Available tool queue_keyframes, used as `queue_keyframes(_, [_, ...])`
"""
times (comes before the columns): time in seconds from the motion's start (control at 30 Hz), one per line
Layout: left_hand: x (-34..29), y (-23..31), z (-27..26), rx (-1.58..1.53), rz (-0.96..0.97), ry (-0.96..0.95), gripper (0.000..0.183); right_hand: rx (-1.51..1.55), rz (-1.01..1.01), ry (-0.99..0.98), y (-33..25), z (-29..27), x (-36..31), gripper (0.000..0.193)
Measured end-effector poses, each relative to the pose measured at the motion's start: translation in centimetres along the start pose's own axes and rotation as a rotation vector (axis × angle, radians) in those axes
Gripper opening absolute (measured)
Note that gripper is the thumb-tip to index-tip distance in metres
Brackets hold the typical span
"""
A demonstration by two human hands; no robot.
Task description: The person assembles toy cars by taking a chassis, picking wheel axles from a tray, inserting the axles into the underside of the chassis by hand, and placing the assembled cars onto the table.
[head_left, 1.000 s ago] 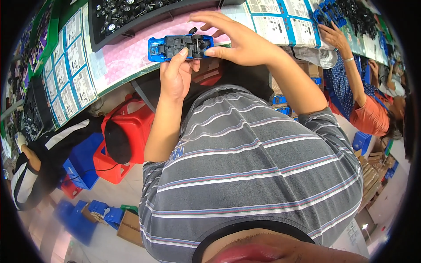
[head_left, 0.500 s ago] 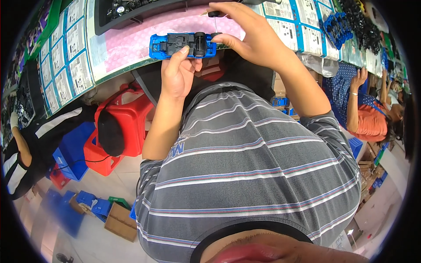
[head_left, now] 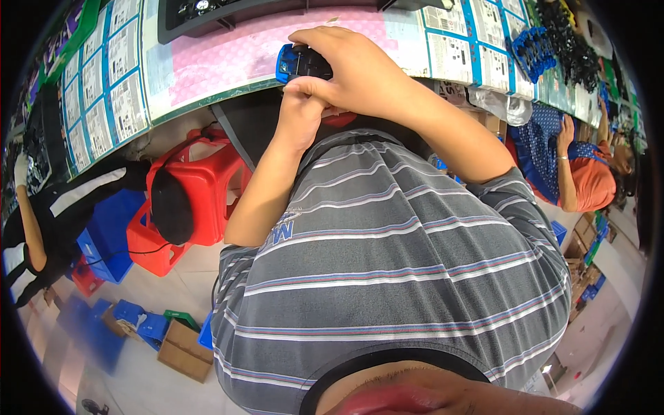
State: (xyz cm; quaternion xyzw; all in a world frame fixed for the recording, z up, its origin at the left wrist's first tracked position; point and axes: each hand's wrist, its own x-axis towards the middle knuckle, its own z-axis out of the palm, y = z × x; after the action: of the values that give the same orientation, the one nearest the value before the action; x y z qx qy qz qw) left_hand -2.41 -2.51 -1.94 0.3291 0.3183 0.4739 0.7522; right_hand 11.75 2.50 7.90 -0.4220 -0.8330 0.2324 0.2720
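Note:
A blue plastic part with a black insert [head_left: 296,62] lies at the near edge of the pink-topped worktable [head_left: 221,55]. My right hand [head_left: 353,66] covers most of it from above, fingers curled over the black insert. My left hand [head_left: 303,111] reaches up from below and presses its fingers against the part's near side. Only the left end of the blue part shows; the remainder is hidden under my right hand.
A black tray [head_left: 207,14] with small dark parts stands at the table's back. Printed sheets [head_left: 104,76] line the table left and right. Red stools [head_left: 187,200] stand under the table. A person in black sits at left [head_left: 48,214], another in orange at right [head_left: 588,180].
My right hand has come down over the blue part and now hides most of it. The left hand has stayed under the part. The view has shifted nearer to the table.

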Motion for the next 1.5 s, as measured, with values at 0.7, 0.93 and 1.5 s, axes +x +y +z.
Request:
queue_keyframes(0.7, [-3.1, 19.3, -26.6, 0.582, 0.22, 1.079, 0.036, -0.726, 0.648, 0.689, 21.0, -18.2, -17.8, 0.034])
queue_keyframes(0.93, [-1.0, 23.2, -33.8, 0.556, 0.077, 1.166, 0.032, -0.72, 0.82, 0.64, 21.3, -21.8, -21.6, 0.035])
queue_keyframes(1.5, [1.8, 0.3, 4.4, 0.604, 0.063, 0.021, 0.037, -0.079, 0.842, 0.498, 12.2, -12.4, -17.4, 0.064])
